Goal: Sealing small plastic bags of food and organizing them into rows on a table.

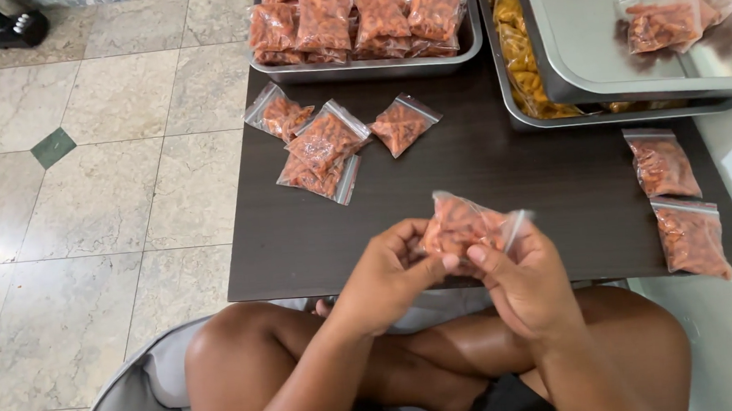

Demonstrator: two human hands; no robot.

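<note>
Both hands, left hand (pixel 387 272) and right hand (pixel 518 276), pinch one snack bag (pixel 460 225); beyond them a steel tray (pixel 374 67) holds sealed bags, with loose bags (pixel 324 144) ahead-left.

A low dark-brown table (pixel 484 190) on the marble tile floor (pixel 94 197) carries four small bags of orange snacks (pixel 328 144) far left, two more bags (pixel 675 199) at its right edge, and steel trays (pixel 374 65) along its far side.
</note>
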